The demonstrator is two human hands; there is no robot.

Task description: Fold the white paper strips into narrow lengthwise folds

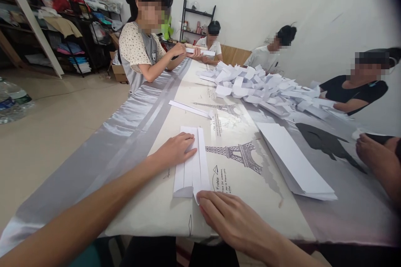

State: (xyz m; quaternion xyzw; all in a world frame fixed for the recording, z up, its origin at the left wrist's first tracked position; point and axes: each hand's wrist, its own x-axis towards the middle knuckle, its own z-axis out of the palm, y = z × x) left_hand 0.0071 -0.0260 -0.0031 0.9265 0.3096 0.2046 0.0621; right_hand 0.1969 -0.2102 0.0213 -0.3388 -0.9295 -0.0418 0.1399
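A white sheet of paper (pixel 187 174) with lengthwise creases lies on the tablecloth in front of me, its right side folded over in a narrow strip. My left hand (pixel 176 149) rests on the upper part of the sheet, fingers stretched out and pressing it down. At the near right corner, my right hand (pixel 233 216) pinches the paper's edge between thumb and fingers, and that corner curls up slightly. Beyond the sheet is a narrow folded paper strip (pixel 189 109). To the right sits a stack of white paper sheets (pixel 297 158).
A large heap of folded papers (pixel 260 87) covers the far right of the table (pixel 131 200). One person (pixel 142 50) at the left side holds papers; others sit around the far and right sides. Another person's hand (pixel 374 154) is at the right edge.
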